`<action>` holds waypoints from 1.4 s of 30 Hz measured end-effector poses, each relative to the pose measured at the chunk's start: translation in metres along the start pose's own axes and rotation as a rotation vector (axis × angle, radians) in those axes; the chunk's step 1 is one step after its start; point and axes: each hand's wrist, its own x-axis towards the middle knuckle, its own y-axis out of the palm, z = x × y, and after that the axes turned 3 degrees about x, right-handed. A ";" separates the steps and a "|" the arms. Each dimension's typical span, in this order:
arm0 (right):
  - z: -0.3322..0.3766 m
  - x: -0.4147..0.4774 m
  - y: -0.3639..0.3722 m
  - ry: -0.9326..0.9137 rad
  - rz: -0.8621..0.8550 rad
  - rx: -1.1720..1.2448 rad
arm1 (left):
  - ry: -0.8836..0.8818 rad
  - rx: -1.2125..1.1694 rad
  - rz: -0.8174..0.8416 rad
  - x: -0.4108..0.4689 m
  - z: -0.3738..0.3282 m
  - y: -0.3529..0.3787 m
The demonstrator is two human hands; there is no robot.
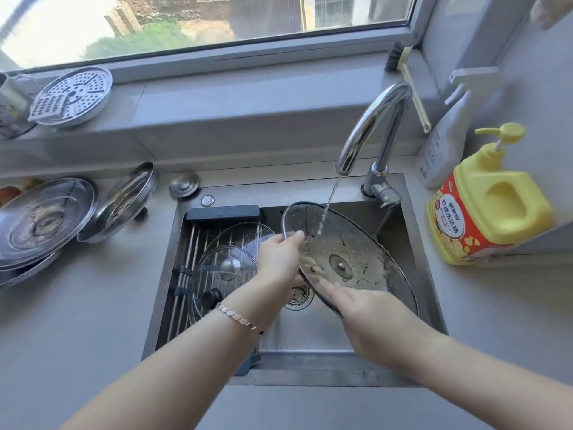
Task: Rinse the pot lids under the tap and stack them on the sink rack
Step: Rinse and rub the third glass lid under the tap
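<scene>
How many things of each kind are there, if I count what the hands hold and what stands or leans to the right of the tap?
glass lid: 1
spray bottle: 1
pump bottle: 1
brush: 1
Total: 4

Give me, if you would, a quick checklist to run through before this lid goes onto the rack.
1. Water from the tap lands on the glass lid: ok.
2. Left hand grips the lid's rim: ok.
3. Right hand backs the lower edge, fingers flat: ok.
4. Lid rinsed clean: not ok, dark specks show on the glass.
5. Space on the sink rack: ok, two rinsed lids lie there, with room to stack on top.
</scene>
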 end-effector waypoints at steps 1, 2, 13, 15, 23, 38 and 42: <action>-0.003 -0.002 -0.005 0.017 -0.054 -0.016 | -0.015 0.007 0.032 0.001 -0.002 0.001; -0.007 -0.003 -0.016 0.072 -0.056 0.002 | -0.037 0.030 0.071 0.002 -0.004 0.001; -0.065 0.044 -0.093 0.172 0.385 0.406 | 0.450 0.927 0.448 0.018 0.009 -0.032; -0.063 0.056 -0.103 0.148 0.389 0.423 | 0.378 0.805 0.600 0.018 0.021 -0.031; -0.063 0.092 -0.100 0.077 -0.035 0.530 | 0.344 0.166 0.286 0.013 0.031 -0.016; 0.005 0.097 0.016 0.114 -0.397 0.301 | 0.232 -0.091 -0.021 0.012 0.015 -0.012; -0.025 0.130 -0.015 0.492 -0.333 0.518 | 0.197 -0.078 0.082 0.003 0.016 -0.009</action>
